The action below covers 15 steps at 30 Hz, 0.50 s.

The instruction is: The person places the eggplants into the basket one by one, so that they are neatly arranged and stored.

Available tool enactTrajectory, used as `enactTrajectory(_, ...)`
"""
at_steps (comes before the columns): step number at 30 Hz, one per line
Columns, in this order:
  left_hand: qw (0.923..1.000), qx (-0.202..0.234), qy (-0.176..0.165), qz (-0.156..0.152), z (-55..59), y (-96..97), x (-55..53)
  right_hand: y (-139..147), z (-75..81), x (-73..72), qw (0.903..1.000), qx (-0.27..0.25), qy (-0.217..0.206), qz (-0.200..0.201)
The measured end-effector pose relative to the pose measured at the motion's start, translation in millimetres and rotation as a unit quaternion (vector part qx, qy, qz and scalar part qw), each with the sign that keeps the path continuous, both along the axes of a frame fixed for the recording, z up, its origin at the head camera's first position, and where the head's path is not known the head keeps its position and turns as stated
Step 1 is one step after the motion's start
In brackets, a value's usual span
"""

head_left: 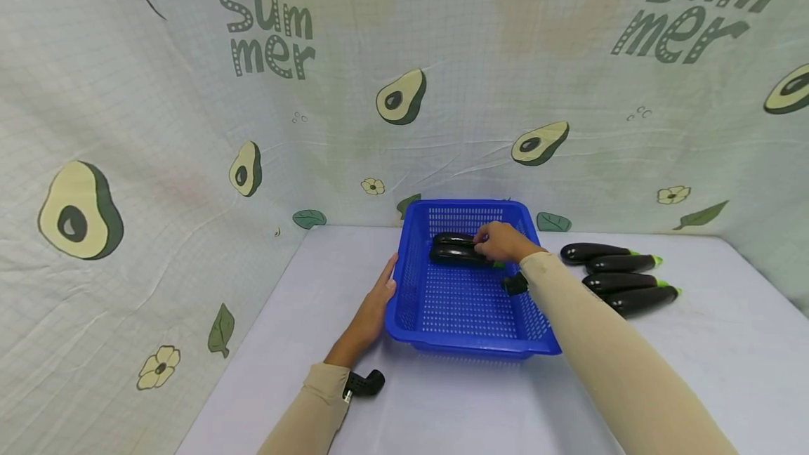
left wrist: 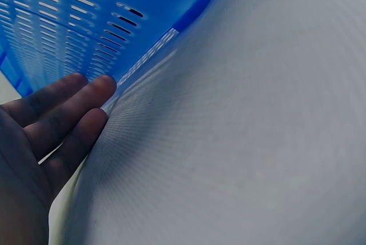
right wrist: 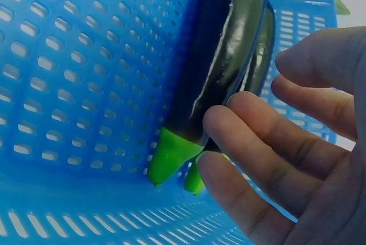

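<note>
Two glossy dark eggplants lie side by side in the blue plastic basket (head_left: 470, 343): a nearer eggplant (head_left: 456, 255) and a farther eggplant (head_left: 450, 238) partly behind it. My right hand (head_left: 501, 241) reaches in over their stem ends. In the right wrist view its fingertips are right at the side of one eggplant (right wrist: 220, 56), the thumb standing apart; a green cap (right wrist: 173, 152) shows below them. Against the basket's left outer wall rests my left hand (head_left: 376, 304), its fingers extended. The left wrist view has these fingers (left wrist: 74, 110) at the slotted wall.
Several more eggplants (head_left: 622, 281) lie in a loose group on the white table (head_left: 303, 314), to the right of the basket and partly behind the right forearm. A printed cloth (head_left: 341, 139) with avocado pictures hangs at the back and left.
</note>
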<state>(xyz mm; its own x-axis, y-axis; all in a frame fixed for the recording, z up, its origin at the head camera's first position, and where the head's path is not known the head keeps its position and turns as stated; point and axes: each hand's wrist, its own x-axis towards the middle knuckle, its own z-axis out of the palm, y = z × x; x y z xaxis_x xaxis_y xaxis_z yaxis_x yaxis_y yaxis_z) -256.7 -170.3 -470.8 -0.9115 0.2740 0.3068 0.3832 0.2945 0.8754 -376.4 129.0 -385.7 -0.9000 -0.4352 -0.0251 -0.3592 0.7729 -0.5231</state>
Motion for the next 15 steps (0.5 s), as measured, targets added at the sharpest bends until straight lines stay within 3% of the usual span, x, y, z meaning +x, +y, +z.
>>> enactTrajectory(7, 0.9999, 0.002, -0.01, -0.002, -2.0, -0.8, -0.3, 2, 4.8, 1.5, 0.9996, -0.029, 0.003, -0.003)
enactTrajectory(15, 0.9998, 0.012, -0.007, -0.017, -1.5, -1.4, -1.6, 12, 20.6, 8.0, 0.9965, -0.082, 0.011, -0.005)
